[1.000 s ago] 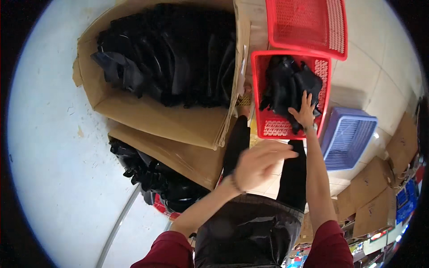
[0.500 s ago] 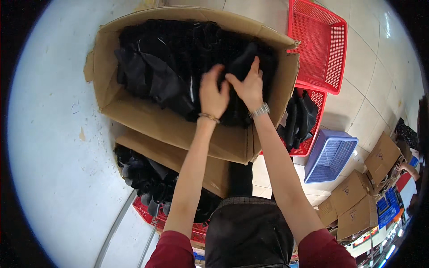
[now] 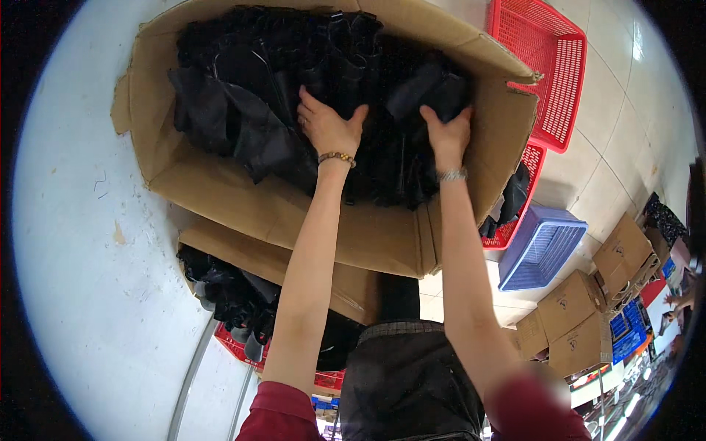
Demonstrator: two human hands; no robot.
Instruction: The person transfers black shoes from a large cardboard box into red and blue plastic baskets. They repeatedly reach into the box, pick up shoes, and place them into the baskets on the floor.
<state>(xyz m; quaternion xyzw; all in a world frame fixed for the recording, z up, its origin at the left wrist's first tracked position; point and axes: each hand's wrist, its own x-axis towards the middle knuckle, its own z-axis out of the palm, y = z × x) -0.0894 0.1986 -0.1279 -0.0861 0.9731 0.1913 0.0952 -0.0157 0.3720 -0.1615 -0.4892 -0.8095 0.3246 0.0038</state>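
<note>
A large cardboard box [image 3: 294,224] full of black pieces [image 3: 250,125], which look like soft fabric or leather, lies in front of me. My left hand [image 3: 331,131] reaches into its middle, thumb and fingers spread against the black pieces. Near the box's right wall, my right hand [image 3: 450,138] has its thumb and fingers about a dark folded piece [image 3: 430,90]; part of its grip is hidden in the dark. Between my hands, more black pieces stand packed in a row.
Red plastic baskets [image 3: 540,73] stand on the tiled floor right of the box, one with black pieces in it. Closer is a blue-violet basket [image 3: 543,250]. Cardboard cartons [image 3: 570,323] are farther right. A white wall [image 3: 81,220] runs along the left. Below the box lie more black pieces [image 3: 232,294].
My hands have moved apart: the right went rightward with the dark folded piece, the left slightly to the left. The box appears shifted up and wider in view.
</note>
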